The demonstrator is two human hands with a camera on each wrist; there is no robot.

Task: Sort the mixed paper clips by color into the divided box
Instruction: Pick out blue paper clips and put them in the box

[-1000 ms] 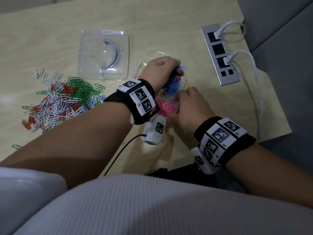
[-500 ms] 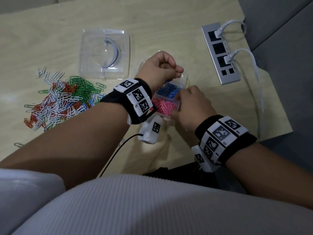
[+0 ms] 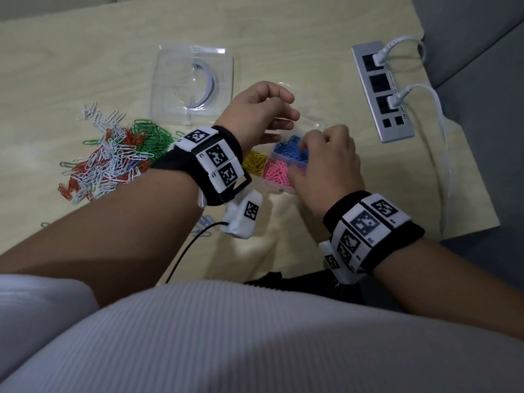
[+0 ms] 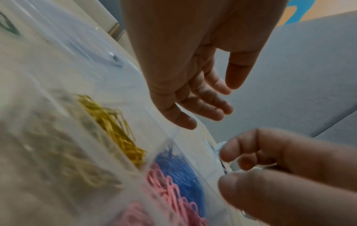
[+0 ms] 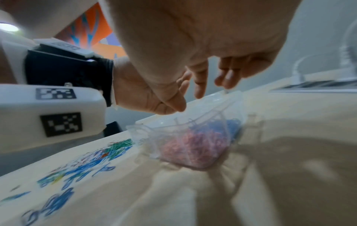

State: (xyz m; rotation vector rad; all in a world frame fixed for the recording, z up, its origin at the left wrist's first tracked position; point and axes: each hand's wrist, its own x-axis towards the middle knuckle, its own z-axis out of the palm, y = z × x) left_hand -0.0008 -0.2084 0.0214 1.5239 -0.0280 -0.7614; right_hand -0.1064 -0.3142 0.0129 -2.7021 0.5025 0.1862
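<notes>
The clear divided box sits mid-table with yellow clips, blue clips and pink clips in separate compartments. My left hand hovers just above the box's far side, fingers relaxed and spread, holding nothing; the left wrist view shows its empty palm. My right hand hangs over the blue compartment with loosely curled fingers, and I see no clip in them. The mixed pile of white, red, green and blue clips lies to the left.
The box's clear lid lies behind the pile. A silver power strip with two white plugged cables is at the right. A few loose blue clips lie under my left wrist. The table edge runs close on the right.
My left hand held a bunch of blue clips over the box; they now lie in the blue compartment and the hand has opened. My right hand moved from the box's near edge over the blue clips.
</notes>
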